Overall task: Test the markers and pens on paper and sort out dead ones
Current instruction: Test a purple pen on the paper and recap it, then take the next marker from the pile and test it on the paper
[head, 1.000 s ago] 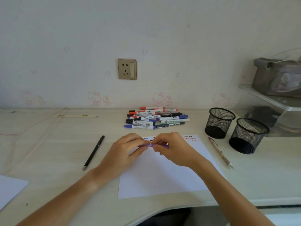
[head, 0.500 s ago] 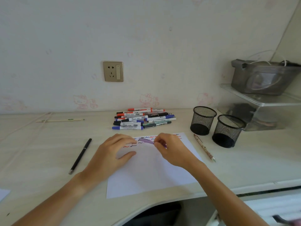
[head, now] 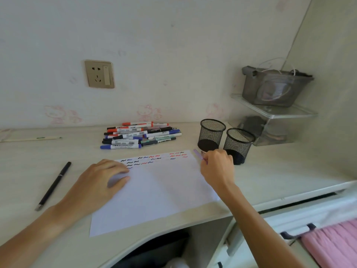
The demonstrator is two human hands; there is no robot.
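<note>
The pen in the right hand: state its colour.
Translucent purple pen, seen in the head view.

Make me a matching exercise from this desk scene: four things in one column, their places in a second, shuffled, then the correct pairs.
Things
1. slim black pen
2. purple translucent pen
3. pile of capped whiteboard markers
4. two black wire-mesh cups

Places
A. pinched in the right hand, beside the right edge of the white paper sheet
B. behind the sheet, near the wall
C. alone on the desk, left of the left hand
D. side by side, right of the marker pile

Pairs: 1-C, 2-A, 3-B, 4-D
</note>
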